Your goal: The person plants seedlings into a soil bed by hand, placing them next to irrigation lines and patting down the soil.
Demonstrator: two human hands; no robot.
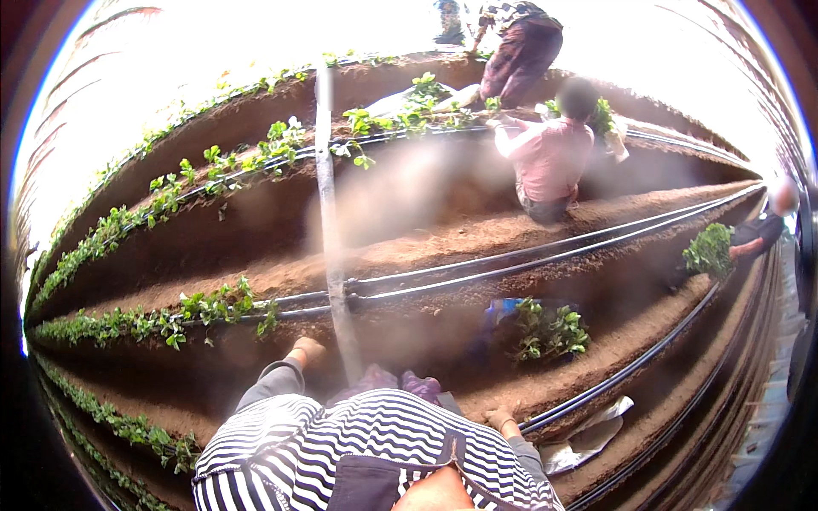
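My left hand (309,350) is at the near edge of a raised soil bed (409,255), just below the end of a row of leafy seedlings (220,306); its fingers are too blurred to make out. My right hand (503,416) rests on the soil of the bed on my other side, beside the end of black drip lines (594,377). Whether either hand holds something small cannot be told. In the furrow ahead to the right stands a blue container (505,306) with leafy plants (555,329) in it.
A pale post (326,191) rises from the furrow in front of me. A white plastic sack (588,441) lies right of my right hand. One person sits (553,160) and another bends (521,51) among the far beds; a third (760,230) at right holds a bunch of plants (709,250).
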